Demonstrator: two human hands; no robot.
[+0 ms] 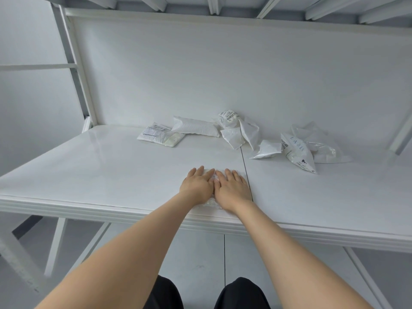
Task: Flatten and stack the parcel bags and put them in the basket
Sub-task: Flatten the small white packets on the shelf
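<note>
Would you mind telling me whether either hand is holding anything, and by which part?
Nothing is gripped: the left hand and right hand lie open, side by side, pressing a white parcel bag flat on the table.

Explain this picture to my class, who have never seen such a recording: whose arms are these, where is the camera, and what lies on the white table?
There is no machine here. A person wears one camera on the head, looking forward and down, so you see their own two bare arms. The left hand and right hand lie side by side, fingers straight, pressing a parcel bag flat near the front edge of the white table. Nothing is gripped. Further back lie more bags: a flat labelled bag, a puffy white bag, a crumpled heap and a printed bag beside clear plastic. No basket is in view.
</note>
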